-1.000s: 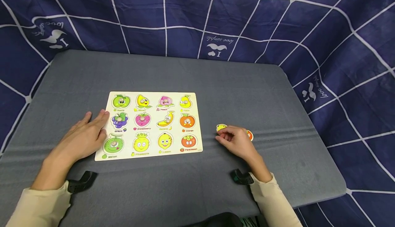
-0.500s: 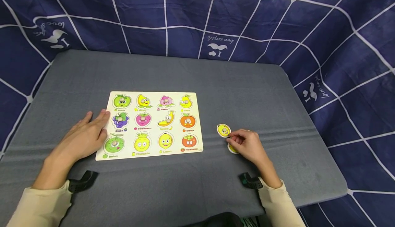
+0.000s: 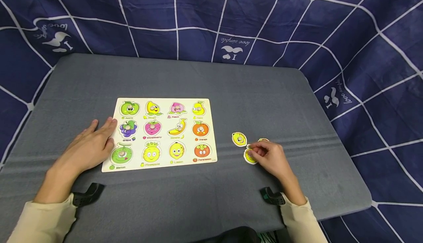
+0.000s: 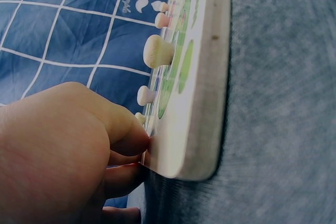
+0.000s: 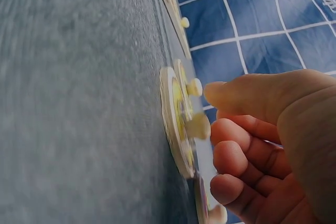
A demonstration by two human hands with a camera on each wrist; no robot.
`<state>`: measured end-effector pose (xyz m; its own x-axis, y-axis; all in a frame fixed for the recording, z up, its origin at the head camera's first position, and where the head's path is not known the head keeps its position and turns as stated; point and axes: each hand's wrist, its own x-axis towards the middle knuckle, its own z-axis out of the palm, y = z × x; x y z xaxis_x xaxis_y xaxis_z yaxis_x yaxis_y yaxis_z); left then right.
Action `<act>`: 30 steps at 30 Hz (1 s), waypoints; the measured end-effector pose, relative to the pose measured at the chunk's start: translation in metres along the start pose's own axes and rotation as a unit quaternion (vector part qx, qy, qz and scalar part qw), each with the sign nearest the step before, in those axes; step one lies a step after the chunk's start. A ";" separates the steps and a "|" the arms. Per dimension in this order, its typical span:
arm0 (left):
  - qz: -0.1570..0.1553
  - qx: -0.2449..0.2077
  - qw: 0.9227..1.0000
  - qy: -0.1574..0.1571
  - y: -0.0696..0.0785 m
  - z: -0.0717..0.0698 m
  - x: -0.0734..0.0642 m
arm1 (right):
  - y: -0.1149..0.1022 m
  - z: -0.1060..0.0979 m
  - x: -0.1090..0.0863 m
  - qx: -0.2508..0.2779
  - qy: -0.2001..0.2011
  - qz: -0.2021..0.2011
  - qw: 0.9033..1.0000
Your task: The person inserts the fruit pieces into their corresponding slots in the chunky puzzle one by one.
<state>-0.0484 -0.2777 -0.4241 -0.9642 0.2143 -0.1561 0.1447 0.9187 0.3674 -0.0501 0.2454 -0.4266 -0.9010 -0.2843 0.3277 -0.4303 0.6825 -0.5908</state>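
Note:
My left hand (image 3: 87, 148) lies flat at the left edge of a wooden fruit peg puzzle board (image 3: 213, 155), fingertips touching it. In the left wrist view the thumb rests against the board's corner beside its round knobs. To the right of the board, my right hand (image 3: 271, 158) hovers by a yellow puzzle piece (image 3: 250, 157), which it partly covers. In the right wrist view its fingers are loosely curled, with the thumb tip near a piece's wooden knob (image 5: 198, 126); no grip on it shows. A yellow lemon-like piece (image 3: 239, 139) lies up and left of that hand.
Another puzzle piece (image 3: 263, 139) shows only its upper edge behind the right hand. Grey cloth covers the table (image 3: 185, 202). A dark blue curtain (image 3: 198, 11) with white grid lines hangs behind the table and at its sides.
My right hand has moved right and slightly towards me, from beside the lemon-like piece to the lower yellow piece. Both yellow pieces are uncovered more. The left hand has stayed at the board.

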 end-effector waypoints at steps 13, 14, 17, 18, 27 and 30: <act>0.007 0.000 1.000 0.004 -0.002 0.000 0.000 | 0.006 -0.004 -0.010 -0.015 -0.019 0.004 1.000; 0.008 -0.001 1.000 0.004 -0.002 0.000 0.000 | 0.007 -0.004 -0.010 -0.016 -0.020 0.002 1.000; 0.010 -0.002 1.000 0.005 -0.001 0.001 0.000 | 0.007 -0.004 -0.011 -0.019 -0.021 0.001 1.000; 0.009 -0.002 1.000 0.004 -0.001 0.001 0.000 | 0.007 -0.004 -0.011 -0.021 -0.022 0.001 1.000; 0.007 0.000 1.000 0.003 -0.001 0.001 0.001 | 0.005 -0.006 -0.009 -0.014 -0.040 0.013 0.999; 0.007 0.001 1.000 0.004 -0.001 0.001 0.001 | 0.003 -0.007 -0.008 -0.013 -0.044 0.014 0.999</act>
<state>-0.0492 -0.2781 -0.4254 -0.9640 0.2236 -0.1435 0.1580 0.9167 0.3671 -0.0437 0.2541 -0.4262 -0.9147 -0.3224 0.2438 -0.4039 0.7075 -0.5799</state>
